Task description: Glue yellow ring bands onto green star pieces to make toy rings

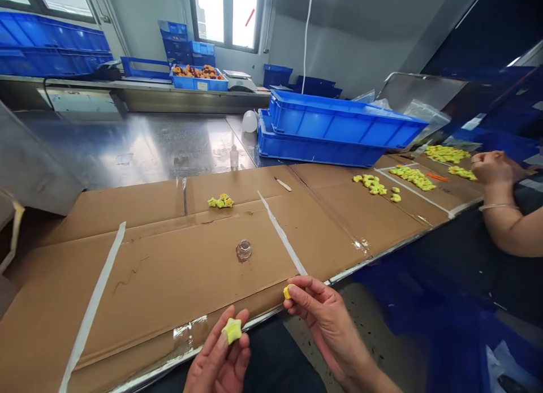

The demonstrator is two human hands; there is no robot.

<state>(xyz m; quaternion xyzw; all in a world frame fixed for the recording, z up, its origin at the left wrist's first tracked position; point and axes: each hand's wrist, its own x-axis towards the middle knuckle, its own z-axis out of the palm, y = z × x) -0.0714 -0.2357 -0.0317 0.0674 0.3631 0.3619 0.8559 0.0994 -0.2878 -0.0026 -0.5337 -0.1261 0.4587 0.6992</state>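
My left hand (pixel 220 356) pinches a pale yellow-green star-shaped piece (pixel 233 330) at the table's front edge. To its right, my right hand (pixel 318 308) grips a small deeper-yellow piece (pixel 287 292) between thumb and fingers; its exact kind is too small to tell. The two pieces are apart. Beyond my hands, a small clear round dish (pixel 244 250) sits on the cardboard. Farther back lies a little heap of yellow-green pieces (pixel 220 201) with orange-yellow bits on them.
Cardboard (pixel 169 274) with white tape strips covers the table. A pen-like tool (pixel 283 184) and a small bottle (pixel 234 156) are farther back. Stacked blue crates (pixel 339 124) stand behind. At right, a co-worker's hands (pixel 494 164) are near more yellow-green pieces (pixel 411 177).
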